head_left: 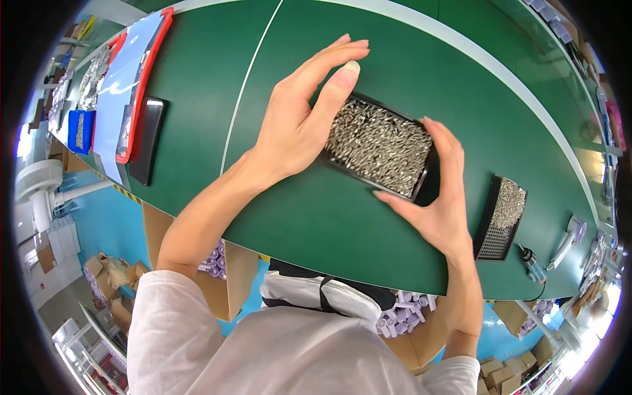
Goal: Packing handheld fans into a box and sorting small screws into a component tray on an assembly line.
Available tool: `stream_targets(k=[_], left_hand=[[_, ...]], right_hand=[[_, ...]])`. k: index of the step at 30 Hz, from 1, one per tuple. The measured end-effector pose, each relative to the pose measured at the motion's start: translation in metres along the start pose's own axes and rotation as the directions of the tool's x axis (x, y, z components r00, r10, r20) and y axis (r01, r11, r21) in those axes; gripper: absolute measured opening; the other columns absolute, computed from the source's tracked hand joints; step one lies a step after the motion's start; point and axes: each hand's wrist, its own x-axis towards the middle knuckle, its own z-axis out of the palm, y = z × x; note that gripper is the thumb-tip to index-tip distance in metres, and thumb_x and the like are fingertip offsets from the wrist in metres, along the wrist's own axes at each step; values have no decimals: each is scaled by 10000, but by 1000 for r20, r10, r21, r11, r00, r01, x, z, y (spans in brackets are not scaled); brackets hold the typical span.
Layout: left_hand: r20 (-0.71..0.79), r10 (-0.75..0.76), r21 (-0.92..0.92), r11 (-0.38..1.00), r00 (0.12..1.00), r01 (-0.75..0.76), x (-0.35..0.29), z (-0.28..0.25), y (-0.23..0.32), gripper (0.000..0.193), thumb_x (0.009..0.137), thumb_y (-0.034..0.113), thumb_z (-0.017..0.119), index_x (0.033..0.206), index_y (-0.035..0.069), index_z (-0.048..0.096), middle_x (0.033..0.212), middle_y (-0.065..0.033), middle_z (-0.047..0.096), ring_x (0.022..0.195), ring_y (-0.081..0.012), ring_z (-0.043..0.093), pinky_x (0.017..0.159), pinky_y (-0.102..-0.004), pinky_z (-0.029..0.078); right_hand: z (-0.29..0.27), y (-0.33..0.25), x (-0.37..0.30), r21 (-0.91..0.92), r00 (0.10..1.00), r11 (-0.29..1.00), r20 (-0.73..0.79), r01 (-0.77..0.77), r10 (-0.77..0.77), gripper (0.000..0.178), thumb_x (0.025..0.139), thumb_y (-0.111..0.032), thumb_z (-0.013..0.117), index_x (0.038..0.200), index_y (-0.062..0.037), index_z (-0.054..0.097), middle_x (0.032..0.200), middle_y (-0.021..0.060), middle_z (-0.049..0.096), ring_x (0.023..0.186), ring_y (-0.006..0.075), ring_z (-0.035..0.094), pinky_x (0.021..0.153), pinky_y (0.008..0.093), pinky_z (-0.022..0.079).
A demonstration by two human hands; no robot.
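A black rectangular tray (370, 179) full of small silvery screw-like metal pieces (382, 145) is in the middle, tilted slantwise across the green table. My right hand (447, 214) grips its right end, thumb at the near corner and fingers along the far corner. At the other end is my left hand (296, 115), its fingers stretched out past the far left corner and its thumb over that corner. Whether the left palm touches the tray's side I cannot tell. The tray's left edge is partly hidden behind this hand.
On the right lie a black perforated tray (500, 210) part-filled with metal pieces, an electric screwdriver (532, 263) and a pale handheld device (571, 238). Leftward are a red-edged bin (141, 85), a black tray (150, 141) and a blue box (80, 139). Cartons (240, 276) with lilac parts stand below the table's near edge.
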Motion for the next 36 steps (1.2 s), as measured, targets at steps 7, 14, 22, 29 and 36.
stream_targets(k=[7,14,22,29,36], left_hand=[[34,-34,-20,999,999,35,-4,3,-1,375,1055,266,522,1299,-4,610,1340,-188,628,1382,-339,487,1123,-421,396],[49,-27,27,999,998,26,-4,6,0,364,1047,260,543,1286,-5,617,1334,-177,634,1390,-367,470,1122,-431,400],[104,-78,6,997,991,77,-7,6,-2,376,1073,239,466,1330,-1,597,1409,-133,595,1461,-329,374,1181,-427,300],[216,-30,233,972,976,-21,-12,10,-6,435,1054,292,502,1349,-20,573,1516,-160,474,1495,-345,300,1208,-466,254],[222,-94,290,957,971,26,-23,18,5,454,1064,303,475,1372,-22,550,1532,-162,451,1515,-347,247,1207,-461,256]], right_hand=[[4,-4,2,25,1000,1000,-9,-15,15,987,633,-144,922,1474,-36,416,1455,168,452,1370,330,426,1156,427,347],[-1,-4,2,-24,998,999,-56,-20,19,996,634,-140,922,1481,-38,408,1460,168,446,1374,327,421,1158,427,343],[1,4,6,-45,995,999,-96,4,-8,1028,629,-138,930,1495,-63,381,1455,189,424,1357,361,415,1135,446,378],[1,1,5,-65,997,998,-67,24,-28,1029,619,-122,933,1489,-61,386,1445,190,428,1334,366,427,1120,452,389],[-6,-8,-1,-107,1000,994,-14,24,-26,998,612,-136,930,1466,-37,424,1462,161,440,1364,315,430,1151,430,355]])
